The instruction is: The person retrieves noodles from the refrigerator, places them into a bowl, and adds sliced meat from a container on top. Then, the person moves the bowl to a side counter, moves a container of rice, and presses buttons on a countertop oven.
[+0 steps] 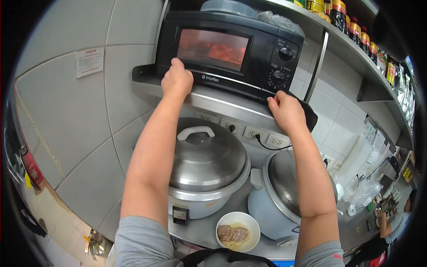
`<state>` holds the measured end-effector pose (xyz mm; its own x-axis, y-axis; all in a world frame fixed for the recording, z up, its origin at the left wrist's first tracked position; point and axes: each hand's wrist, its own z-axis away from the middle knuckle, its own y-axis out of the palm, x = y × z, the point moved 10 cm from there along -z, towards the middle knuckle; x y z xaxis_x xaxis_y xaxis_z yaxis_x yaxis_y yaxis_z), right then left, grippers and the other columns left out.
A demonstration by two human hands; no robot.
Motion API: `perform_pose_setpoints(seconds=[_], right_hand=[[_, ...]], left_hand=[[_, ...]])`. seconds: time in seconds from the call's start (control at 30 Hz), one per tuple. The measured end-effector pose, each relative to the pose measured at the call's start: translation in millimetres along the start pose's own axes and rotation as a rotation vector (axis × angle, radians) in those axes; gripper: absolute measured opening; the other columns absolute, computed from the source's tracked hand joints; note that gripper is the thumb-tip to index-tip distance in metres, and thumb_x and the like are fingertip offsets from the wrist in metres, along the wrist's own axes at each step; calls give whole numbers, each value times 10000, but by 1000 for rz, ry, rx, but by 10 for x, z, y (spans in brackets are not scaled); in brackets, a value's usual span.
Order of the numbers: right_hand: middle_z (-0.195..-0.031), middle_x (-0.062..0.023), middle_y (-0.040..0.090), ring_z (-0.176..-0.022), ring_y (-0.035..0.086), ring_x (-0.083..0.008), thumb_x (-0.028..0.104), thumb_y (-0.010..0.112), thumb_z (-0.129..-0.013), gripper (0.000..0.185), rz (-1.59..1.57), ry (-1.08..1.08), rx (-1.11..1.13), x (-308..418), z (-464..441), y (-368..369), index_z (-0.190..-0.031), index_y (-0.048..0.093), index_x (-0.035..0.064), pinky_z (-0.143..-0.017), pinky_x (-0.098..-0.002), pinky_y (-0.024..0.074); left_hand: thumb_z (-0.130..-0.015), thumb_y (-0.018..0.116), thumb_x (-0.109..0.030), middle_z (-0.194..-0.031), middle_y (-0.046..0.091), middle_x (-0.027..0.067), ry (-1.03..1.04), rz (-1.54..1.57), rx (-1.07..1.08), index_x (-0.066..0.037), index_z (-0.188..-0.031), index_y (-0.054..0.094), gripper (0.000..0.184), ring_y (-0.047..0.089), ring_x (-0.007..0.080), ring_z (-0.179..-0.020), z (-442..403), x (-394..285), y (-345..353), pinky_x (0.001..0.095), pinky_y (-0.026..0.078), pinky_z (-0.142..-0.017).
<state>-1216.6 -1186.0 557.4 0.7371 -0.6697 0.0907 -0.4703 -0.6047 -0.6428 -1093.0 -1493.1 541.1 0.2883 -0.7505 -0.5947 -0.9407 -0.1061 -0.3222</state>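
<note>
A black toaster oven (pixel 258 49), its window glowing orange-red, sits on a metal wall shelf (pixel 231 103). My left hand (pixel 177 80) is at the oven's lower left front, fingers curled in at its edge; what they grip, if anything, is hidden. At the lower right corner of the oven, below the knobs, is my right hand (pixel 287 111), its fingers bent against the tray-like shelf edge. Beneath my arms are a large rice cooker (pixel 209 160) with a metal lid and a second cooker (pixel 271 209). A white bowl (pixel 254 236) of noodles and meat stands between them.
Bottles (pixel 354 30) and packets line a high shelf (pixel 356 66) at the upper right. Power outlets (pixel 251 132) with a black cord are under the oven shelf. Another person (pixel 395 224) works at the far right counter. A paper notice (pixel 90 62) hangs on the left wall.
</note>
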Motion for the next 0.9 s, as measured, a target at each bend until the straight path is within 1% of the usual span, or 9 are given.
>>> perform_pose_setpoints(seconds=[0.37,0.5,0.63,0.67,0.7,0.73,0.77,0.8,0.9], right_hand=[[-737,-182,622,-717,595,-370,323,583,-819,281,-368,-201,-208,-26,119,-235,-811,612,43,-638,-415,462],[-672,3,572,-615,516,-102,265,609,-863,242,-1305,-138,-100,-231,501,-249,-760,575,49,-583,-263,425],[-792,-38,591,-697,578,-146,118,599,-868,85,-1675,-75,447,-21,2351,-104,-902,565,48,-650,-287,469],[-798,-21,612,-711,601,-124,90,639,-840,95,-1131,-402,383,-43,2889,-273,-919,603,52,-643,-270,478],[-806,-27,625,-730,603,-149,143,654,-840,99,-1209,-282,726,-168,3566,13,-905,629,73,-708,-285,489],[-836,-38,638,-775,618,-157,153,663,-833,136,-1167,-131,863,-422,4145,299,-949,639,87,-721,-285,497],[-797,-58,630,-745,606,-148,158,653,-837,139,-1129,318,887,-926,4796,679,-933,628,60,-683,-284,489],[-776,-67,625,-710,586,-138,148,620,-851,124,-929,582,740,-1504,5496,922,-914,613,42,-646,-292,474],[-731,-88,610,-657,570,-142,116,574,-846,121,-655,1161,701,-2563,7383,737,-855,568,-4,-619,-301,471]], left_hand=[[-829,540,-344,-887,636,160,101,-79,23,-89,-833,601,263,607,340,-880,33,-130,36,439,476,-747],[-832,618,-405,-629,541,46,358,156,8,-83,-701,546,355,559,197,-647,-7,-53,74,325,450,-645],[-905,548,-409,-1057,550,83,-181,1572,795,-59,-949,531,353,517,171,-1029,1402,-508,-328,341,470,-856],[-940,493,-380,-1065,570,151,-292,1732,940,-28,-959,541,355,583,190,-969,2021,-503,-416,331,507,-798],[-960,459,-363,-1032,598,176,264,1534,1441,-15,-1010,558,366,641,198,-865,2737,-749,-530,307,532,-707],[-940,513,-362,-968,630,147,537,1175,1537,-11,-1050,552,369,654,195,-722,3332,-444,-467,285,537,-646],[-914,583,-311,-933,644,108,-81,839,1879,-22,-1084,542,338,640,159,-774,4192,-155,-316,262,527,-663],[-897,619,-250,-955,639,95,-230,736,2038,-21,-1090,533,311,620,138,-801,4847,96,-200,270,531,-699],[-890,622,-296,-1043,575,112,-840,395,1876,-28,-1232,414,482,620,173,-880,6069,1175,195,327,546,-753]])
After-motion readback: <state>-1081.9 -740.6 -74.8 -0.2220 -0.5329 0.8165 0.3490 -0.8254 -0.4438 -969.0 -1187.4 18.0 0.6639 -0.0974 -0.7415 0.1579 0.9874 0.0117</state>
